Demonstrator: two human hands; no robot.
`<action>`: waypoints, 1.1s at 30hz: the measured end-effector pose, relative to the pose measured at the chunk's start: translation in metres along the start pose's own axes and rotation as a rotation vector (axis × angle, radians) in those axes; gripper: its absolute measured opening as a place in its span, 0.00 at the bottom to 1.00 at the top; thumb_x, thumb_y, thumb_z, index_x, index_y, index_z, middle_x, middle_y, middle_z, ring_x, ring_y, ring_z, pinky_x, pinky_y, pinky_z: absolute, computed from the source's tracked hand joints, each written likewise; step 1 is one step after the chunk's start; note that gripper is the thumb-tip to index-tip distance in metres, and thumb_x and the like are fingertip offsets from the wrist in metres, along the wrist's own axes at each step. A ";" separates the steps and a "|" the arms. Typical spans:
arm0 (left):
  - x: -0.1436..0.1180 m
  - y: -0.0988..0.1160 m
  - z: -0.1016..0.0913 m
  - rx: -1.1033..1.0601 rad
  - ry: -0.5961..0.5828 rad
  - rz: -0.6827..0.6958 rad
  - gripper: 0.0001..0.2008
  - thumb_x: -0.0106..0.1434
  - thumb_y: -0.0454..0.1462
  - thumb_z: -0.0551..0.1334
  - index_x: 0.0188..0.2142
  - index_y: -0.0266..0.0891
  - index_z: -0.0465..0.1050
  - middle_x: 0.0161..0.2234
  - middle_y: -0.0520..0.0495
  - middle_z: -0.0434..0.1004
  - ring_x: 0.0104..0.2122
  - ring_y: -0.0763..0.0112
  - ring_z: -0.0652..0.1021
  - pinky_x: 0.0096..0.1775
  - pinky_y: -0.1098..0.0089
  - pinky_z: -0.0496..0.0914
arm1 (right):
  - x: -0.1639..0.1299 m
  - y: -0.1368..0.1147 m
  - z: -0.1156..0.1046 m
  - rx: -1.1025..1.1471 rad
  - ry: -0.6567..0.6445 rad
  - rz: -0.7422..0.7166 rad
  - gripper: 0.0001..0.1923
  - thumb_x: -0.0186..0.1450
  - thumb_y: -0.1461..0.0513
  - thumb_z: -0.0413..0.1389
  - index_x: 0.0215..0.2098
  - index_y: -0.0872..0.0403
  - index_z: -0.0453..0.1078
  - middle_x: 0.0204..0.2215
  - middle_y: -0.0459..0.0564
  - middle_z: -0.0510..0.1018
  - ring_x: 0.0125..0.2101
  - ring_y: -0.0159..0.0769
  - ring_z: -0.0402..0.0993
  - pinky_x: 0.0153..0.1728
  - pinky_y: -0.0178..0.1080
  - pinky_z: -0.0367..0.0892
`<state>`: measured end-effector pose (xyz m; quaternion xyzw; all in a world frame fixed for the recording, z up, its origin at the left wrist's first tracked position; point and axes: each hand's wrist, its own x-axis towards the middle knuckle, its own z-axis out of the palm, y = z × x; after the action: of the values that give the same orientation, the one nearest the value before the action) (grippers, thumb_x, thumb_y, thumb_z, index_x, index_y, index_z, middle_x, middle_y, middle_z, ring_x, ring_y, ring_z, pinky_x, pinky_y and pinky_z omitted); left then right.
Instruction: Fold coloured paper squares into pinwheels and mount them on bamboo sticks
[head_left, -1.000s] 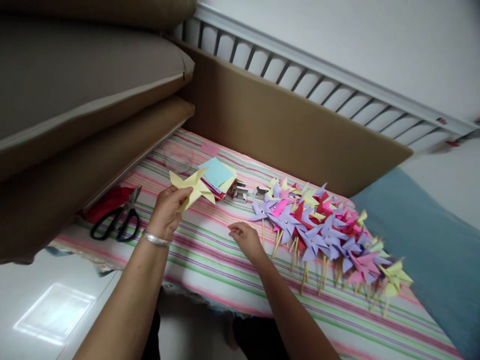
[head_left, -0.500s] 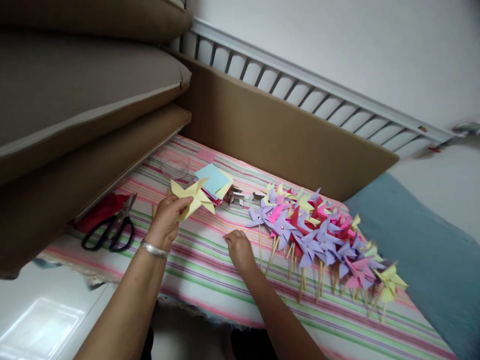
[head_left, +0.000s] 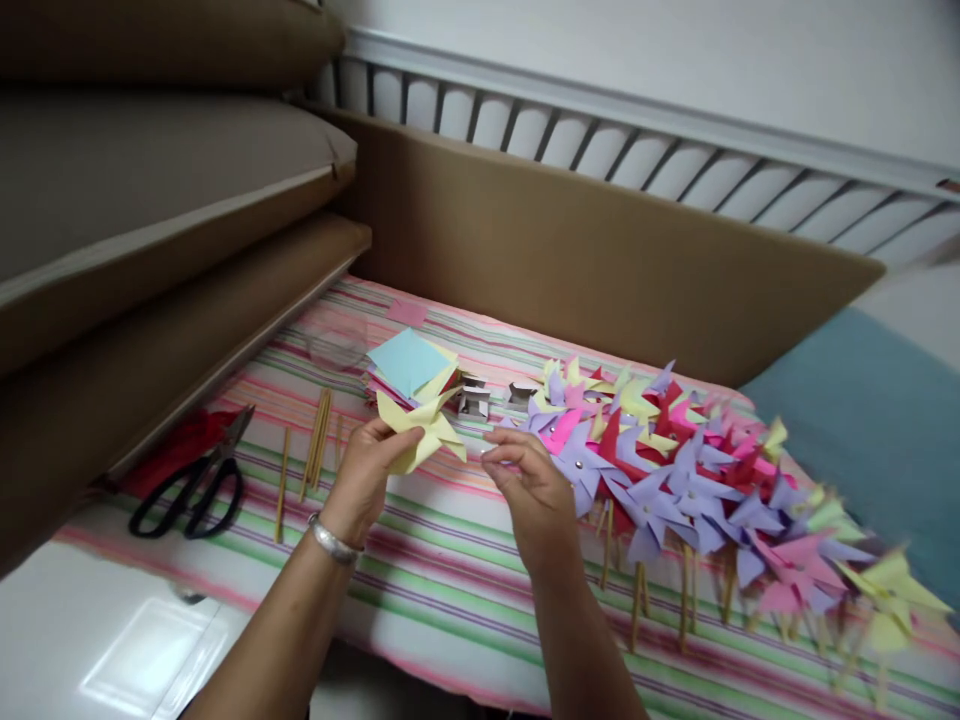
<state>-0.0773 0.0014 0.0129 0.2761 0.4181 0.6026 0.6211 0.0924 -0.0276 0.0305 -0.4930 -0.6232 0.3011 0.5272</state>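
My left hand point(head_left: 365, 470), with a silver bracelet at its wrist, pinches a pale yellow paper pinwheel head point(head_left: 426, 432) between thumb and fingers. Just right of that paper, my right hand point(head_left: 534, 490) has its thumb and fingertips drawn together in a pinch. Whatever lies between those fingertips is too small to make out. Behind the yellow paper sits a stack of coloured paper squares point(head_left: 407, 362), light blue on top. Small open boxes point(head_left: 474, 402) stand close to the stack. To the right lie many finished pinwheels point(head_left: 652, 490) on sticks, in purple, pink, red and yellow.
Black-handled scissors point(head_left: 196, 490) lie at the left by a red item point(head_left: 176, 455). Thin wooden sticks point(head_left: 318, 440) and a clear container point(head_left: 337, 345) are nearby. A brown board point(head_left: 570, 240) backs the striped cloth point(head_left: 450, 610); stacked cushions point(head_left: 187, 190) rise at left.
The view has shifted. My right hand has risen and come close to the yellow pinwheel head, which my left hand still holds, now further right. Sticks beside the left hand have come into sight.
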 end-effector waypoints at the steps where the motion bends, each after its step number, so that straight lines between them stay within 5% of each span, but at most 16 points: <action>1: -0.001 -0.004 0.006 0.002 -0.013 0.007 0.14 0.44 0.36 0.71 0.32 0.36 0.79 0.31 0.47 0.81 0.29 0.71 0.77 0.35 0.72 0.68 | 0.000 -0.001 -0.001 -0.017 -0.010 -0.011 0.04 0.58 0.64 0.56 0.28 0.51 0.73 0.48 0.51 0.72 0.52 0.42 0.64 0.54 0.49 0.57; 6: -0.004 -0.025 0.031 0.040 -0.090 0.031 0.11 0.46 0.36 0.70 0.33 0.38 0.79 0.31 0.47 0.81 0.30 0.69 0.77 0.35 0.71 0.68 | -0.001 0.004 -0.005 -0.052 -0.039 0.018 0.07 0.58 0.65 0.56 0.27 0.48 0.74 0.60 0.45 0.60 0.63 0.45 0.46 0.57 0.52 0.53; 18: -0.013 -0.036 0.046 0.061 -0.129 0.027 0.09 0.48 0.36 0.69 0.32 0.38 0.78 0.31 0.49 0.81 0.29 0.71 0.76 0.35 0.72 0.68 | 0.004 0.016 -0.010 -0.050 -0.013 0.058 0.05 0.58 0.64 0.57 0.27 0.49 0.75 0.59 0.46 0.62 0.63 0.43 0.46 0.61 0.53 0.40; 27: -0.014 -0.029 0.040 0.066 -0.137 -0.002 0.09 0.46 0.37 0.70 0.29 0.37 0.78 0.28 0.49 0.80 0.26 0.72 0.75 0.32 0.72 0.68 | 0.002 0.017 -0.006 -0.025 -0.014 0.110 0.03 0.57 0.64 0.58 0.27 0.50 0.73 0.59 0.49 0.61 0.59 0.46 0.55 0.59 0.53 0.48; 33: -0.014 -0.030 0.038 0.077 -0.140 0.001 0.11 0.46 0.38 0.70 0.31 0.36 0.78 0.30 0.47 0.81 0.28 0.69 0.76 0.34 0.70 0.68 | 0.001 0.015 -0.006 -0.139 0.027 -0.004 0.04 0.58 0.64 0.56 0.27 0.50 0.73 0.61 0.47 0.59 0.62 0.46 0.48 0.60 0.55 0.45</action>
<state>-0.0278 -0.0100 0.0090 0.3413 0.3962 0.5659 0.6374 0.1025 -0.0226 0.0191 -0.5313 -0.6363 0.2496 0.5006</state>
